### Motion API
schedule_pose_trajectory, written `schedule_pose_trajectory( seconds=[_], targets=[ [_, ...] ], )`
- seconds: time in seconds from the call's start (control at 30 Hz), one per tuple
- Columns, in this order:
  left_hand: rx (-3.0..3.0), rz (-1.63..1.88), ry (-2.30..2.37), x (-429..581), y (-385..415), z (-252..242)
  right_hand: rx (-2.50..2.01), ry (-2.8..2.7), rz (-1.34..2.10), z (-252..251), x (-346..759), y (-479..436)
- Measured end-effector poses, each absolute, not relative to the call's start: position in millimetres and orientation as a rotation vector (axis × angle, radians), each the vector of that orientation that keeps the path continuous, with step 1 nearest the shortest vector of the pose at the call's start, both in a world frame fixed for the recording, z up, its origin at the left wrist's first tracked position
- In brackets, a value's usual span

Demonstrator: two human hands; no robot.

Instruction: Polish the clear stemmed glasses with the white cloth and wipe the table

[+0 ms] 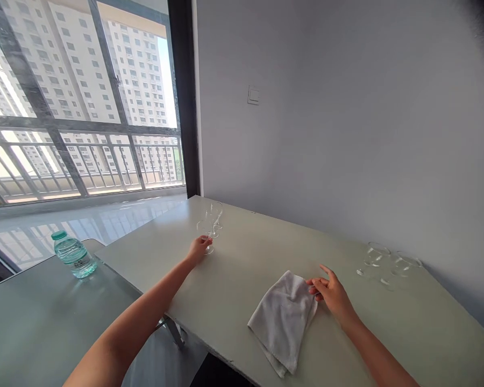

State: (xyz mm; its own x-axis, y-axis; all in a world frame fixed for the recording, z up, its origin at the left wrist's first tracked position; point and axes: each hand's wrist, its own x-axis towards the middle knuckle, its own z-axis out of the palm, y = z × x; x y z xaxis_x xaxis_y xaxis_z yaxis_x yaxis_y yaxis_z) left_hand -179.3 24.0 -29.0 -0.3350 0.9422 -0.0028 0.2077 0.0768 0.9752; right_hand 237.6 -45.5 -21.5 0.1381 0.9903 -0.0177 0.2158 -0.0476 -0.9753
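My left hand [199, 251] reaches across the pale table [229, 301] with its fingers closed around the lower part of a clear stemmed glass [204, 228]. More clear stemmed glasses [216, 214] stand just behind that one; they overlap, so I cannot tell exactly how many. A light grey cloth [284, 317] lies crumpled on the table in front of me. At its upper right corner is my right hand [331, 294], fingers loosely apart, with the fingertips over the cloth's edge. Whether they touch it is hard to tell.
Two clear stemmed glasses [405, 264] stand at the right by the wall [367, 134]. On a lower dark table [28, 317] at the left is a water bottle [76, 257] with a green cap. A large window [80, 97] fills the far left.
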Motion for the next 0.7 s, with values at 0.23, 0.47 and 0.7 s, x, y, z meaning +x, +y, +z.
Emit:
schedule_pose_trajectory(
  seconds=[0.23,0.47,0.7],
  targets=[
    [1.127,1.353,1.697,-187.4,46.9,-29.0,-1.559,-1.039,0.965,-39.1,289.5,-50.5],
    [1.098,1.358,1.724,-199.0,55.8,-33.5,-1.51,-0.778,0.854,-50.3,325.4,-41.1],
    [1.096,1.375,1.722,-197.7,49.4,-28.6,-1.495,-0.584,0.692,-55.4,365.2,-1.1]
  ],
)
